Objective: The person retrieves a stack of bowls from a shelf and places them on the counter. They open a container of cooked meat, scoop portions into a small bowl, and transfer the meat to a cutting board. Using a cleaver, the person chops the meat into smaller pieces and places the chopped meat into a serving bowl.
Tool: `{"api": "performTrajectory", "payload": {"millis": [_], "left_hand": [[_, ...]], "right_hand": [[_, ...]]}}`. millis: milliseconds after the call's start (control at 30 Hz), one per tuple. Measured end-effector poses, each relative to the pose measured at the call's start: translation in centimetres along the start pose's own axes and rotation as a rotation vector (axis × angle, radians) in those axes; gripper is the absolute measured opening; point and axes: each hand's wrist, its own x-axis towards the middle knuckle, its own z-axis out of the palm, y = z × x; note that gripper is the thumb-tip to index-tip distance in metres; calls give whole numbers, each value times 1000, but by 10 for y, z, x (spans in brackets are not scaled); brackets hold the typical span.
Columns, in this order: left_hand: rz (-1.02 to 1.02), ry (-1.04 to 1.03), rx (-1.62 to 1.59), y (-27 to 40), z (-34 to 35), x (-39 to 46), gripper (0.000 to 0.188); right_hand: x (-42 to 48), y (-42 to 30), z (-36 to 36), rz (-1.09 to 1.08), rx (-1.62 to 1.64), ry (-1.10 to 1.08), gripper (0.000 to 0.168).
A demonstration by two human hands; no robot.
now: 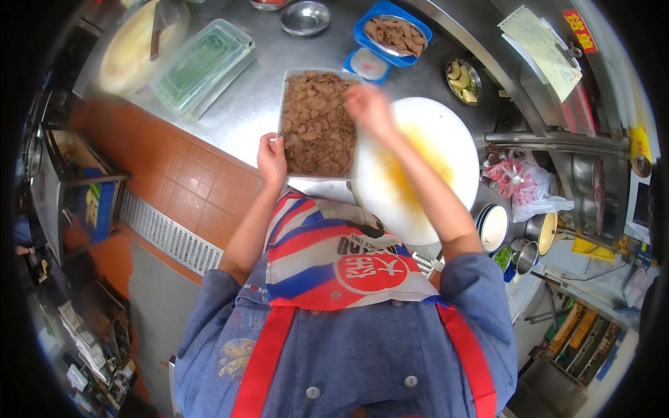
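Observation:
A clear rectangular plastic tub (282,112) full of sliced brown meat (320,125) sits at the counter's front edge. My left hand (273,158) grips its left wall near the front corner, thumb at the rim. Over the tub's right rim, toward the back, is my right hand (367,107), blurred; whether its fingers hold anything cannot be made out. A round white cutting board (460,157) with a yellow-orange stain lies under my right forearm. Behind the tub stands a blue kitchen scale (383,73), carrying a blue tray (360,32) with a metal dish of sliced meat (395,35).
To the left are a lidded plastic container (204,68) and a round chopping board (123,62) with a cleaver (157,39) on it. A metal bowl (306,18) stands at the back. At right are a dish of cut pieces (463,81), stacked bowls (493,228) and plastic bags (533,183).

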Motion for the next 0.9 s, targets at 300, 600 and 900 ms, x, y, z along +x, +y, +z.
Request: {"api": "performTrajectory", "payload": {"millis": [300, 600, 900], "left_hand": [[-16, -30, 8, 10, 1, 1, 13], [-50, -32, 42, 12, -1, -1, 13], [-51, -12, 52, 12, 0, 0, 14]], "right_hand": [[-72, -31, 105, -349, -177, -276, 36], [-77, -27, 102, -175, -63, -375, 23], [-67, -27, 99, 64, 159, -359, 17]]}}
